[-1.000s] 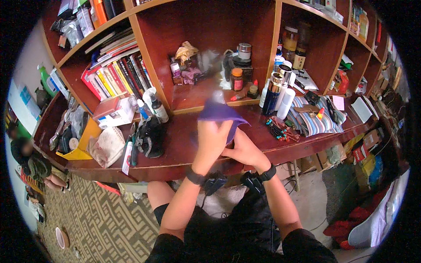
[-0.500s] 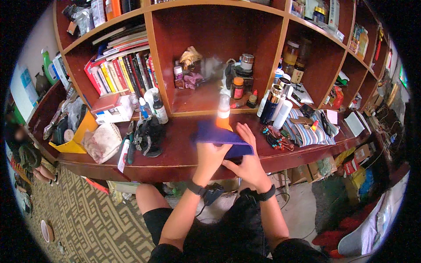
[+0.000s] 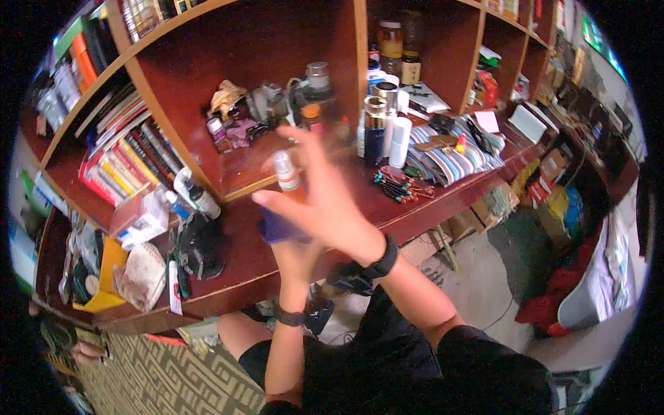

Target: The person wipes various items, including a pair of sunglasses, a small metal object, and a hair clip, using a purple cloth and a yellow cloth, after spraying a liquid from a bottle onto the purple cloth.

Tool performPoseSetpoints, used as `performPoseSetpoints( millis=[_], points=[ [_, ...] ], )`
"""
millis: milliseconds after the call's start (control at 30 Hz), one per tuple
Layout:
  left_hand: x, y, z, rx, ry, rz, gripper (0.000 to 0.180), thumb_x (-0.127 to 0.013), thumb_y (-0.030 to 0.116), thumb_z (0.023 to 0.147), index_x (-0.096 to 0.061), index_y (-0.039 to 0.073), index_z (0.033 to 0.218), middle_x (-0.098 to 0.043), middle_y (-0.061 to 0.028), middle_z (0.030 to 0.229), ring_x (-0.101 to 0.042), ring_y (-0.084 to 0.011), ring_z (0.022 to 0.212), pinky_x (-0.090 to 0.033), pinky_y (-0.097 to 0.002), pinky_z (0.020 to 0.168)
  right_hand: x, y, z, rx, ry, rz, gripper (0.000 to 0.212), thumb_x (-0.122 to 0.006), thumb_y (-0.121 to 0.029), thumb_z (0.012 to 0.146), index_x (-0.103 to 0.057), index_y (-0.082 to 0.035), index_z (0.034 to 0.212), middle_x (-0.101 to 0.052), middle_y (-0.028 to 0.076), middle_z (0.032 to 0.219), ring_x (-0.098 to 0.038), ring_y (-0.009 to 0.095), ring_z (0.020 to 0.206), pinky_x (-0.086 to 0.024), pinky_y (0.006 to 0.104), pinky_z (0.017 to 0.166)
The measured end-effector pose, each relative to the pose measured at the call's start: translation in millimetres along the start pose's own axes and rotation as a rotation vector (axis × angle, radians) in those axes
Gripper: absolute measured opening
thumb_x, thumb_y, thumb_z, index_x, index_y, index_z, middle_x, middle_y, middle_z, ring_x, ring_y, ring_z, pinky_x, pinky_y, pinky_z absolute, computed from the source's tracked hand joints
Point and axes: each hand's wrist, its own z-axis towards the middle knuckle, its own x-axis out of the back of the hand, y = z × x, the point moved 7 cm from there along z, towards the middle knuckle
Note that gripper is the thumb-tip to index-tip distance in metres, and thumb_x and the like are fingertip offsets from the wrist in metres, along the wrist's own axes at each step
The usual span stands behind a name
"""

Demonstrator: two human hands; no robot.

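A pump bottle (image 3: 285,171) with a clear cap and an orange lower part stands on the dark red desk, before the middle shelf opening. My right hand (image 3: 330,211) reaches across to it, blurred, thumb and fingers spread on either side of the bottle. Whether skin meets the bottle, I cannot tell. Lower down, my left hand (image 3: 294,266) holds a dark purple cloth (image 3: 277,227), bunched in front of the bottle. My right hand partly covers the left hand's fingers and the cloth. Both wrists wear black bands.
Left of my hands lie a black bundle (image 3: 199,250), a white tube (image 3: 174,287), a pale cloth pouch (image 3: 142,277) and a yellow box (image 3: 104,280). To the right are beads (image 3: 401,187), upright bottles (image 3: 399,142) and a striped cloth (image 3: 453,155). Books (image 3: 128,166) fill a left shelf.
The view has swung right, so the desk things sit further left. My right hand has left the purple cloth and risen beside the bottle. The cloth, spread before, is now bunched at my left hand.
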Motion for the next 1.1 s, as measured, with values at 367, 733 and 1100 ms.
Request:
performPoseSetpoints(
  millis=[367,733,1100],
  points=[
    [2.3,12.3,-1.5,0.082,-0.122,-0.158,0.059,-0.089,0.021,0.066,-0.061,0.002,0.115,-0.067,-0.0114,0.110,-0.065,-0.0244,0.100,-0.049,-0.0364,0.089,-0.7,23.8,-4.5,-0.408,0.024,0.451,0.025,-0.076,-0.013,0.087,-0.055,-0.008,0.100,-0.050,-0.006,0.070,-0.044,0.002,0.058,-0.035,0.0202,0.049],
    [14.3,27.8,-15.9,-0.250,-0.283,0.064,0.062,-0.084,0.037,0.069,-0.062,0.010,0.120,-0.065,-0.0110,0.115,-0.061,-0.0330,0.110,-0.045,-0.0467,0.096,2.7,-10.0,-44.7,-0.396,-0.290,0.461,0.028,-0.078,-0.016,0.085,-0.059,-0.007,0.102,-0.060,-0.003,0.077,-0.053,0.003,0.068,-0.039,0.0186,0.059],
    [44.5,7.7,-16.1,-0.168,-0.426,-0.213,0.068,-0.090,0.028,0.064,-0.061,0.005,0.121,-0.064,-0.0141,0.120,-0.060,-0.0339,0.114,-0.044,-0.0424,0.101,-7.9,-50.9,-29.0,-0.059,-0.302,0.920,0.029,-0.071,-0.013,0.084,-0.045,-0.011,0.097,-0.046,-0.002,0.055,-0.042,0.013,0.041,-0.037,0.0304,0.050]
  ],
)
